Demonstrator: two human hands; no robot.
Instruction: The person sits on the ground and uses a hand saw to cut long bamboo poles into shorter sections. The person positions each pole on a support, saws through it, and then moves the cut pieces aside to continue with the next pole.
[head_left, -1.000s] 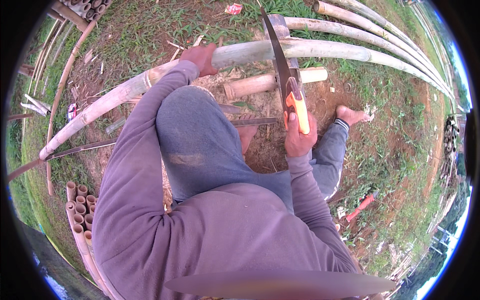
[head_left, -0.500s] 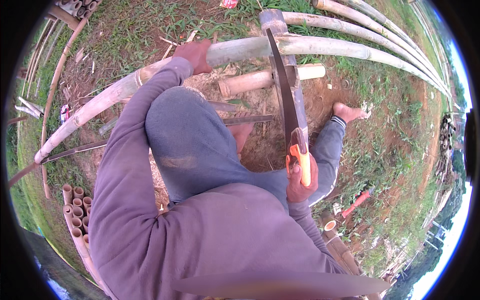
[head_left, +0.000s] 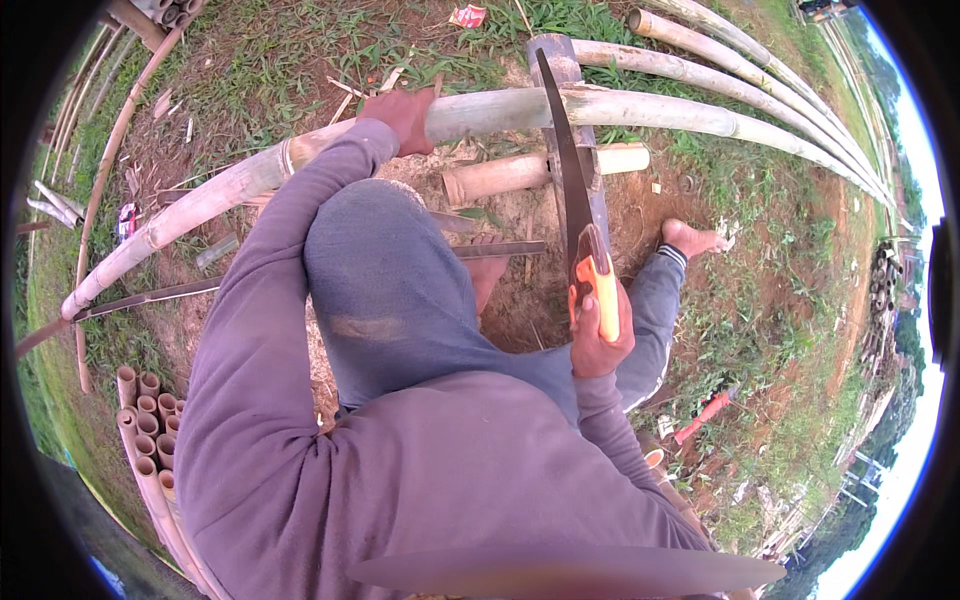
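Observation:
A long bamboo pole (head_left: 480, 115) runs across in front of me, resting on a bamboo post frame (head_left: 598, 205). My left hand (head_left: 402, 120) presses down around the pole, left of the frame, its fingers partly hidden behind it. My right hand (head_left: 602, 330) is wrapped round the orange handle of a handsaw (head_left: 574, 170). The dark blade points away from me and lies across the pole beside a node. Below the pole, a short bamboo crosspiece (head_left: 500, 178) passes through the frame. My left knee is bent up under my left arm.
Several more bamboo poles (head_left: 720, 60) extend to the far right. A stack of cut bamboo tubes (head_left: 150, 420) stands at the lower left. A red-handled tool (head_left: 705, 418) lies on the grass at the right. A flat strip (head_left: 500, 249) lies by my foot.
The saw and my right hand have moved slightly toward the far side, the handle rising a little. My left hand keeps its place on the pole. The view has shifted slightly.

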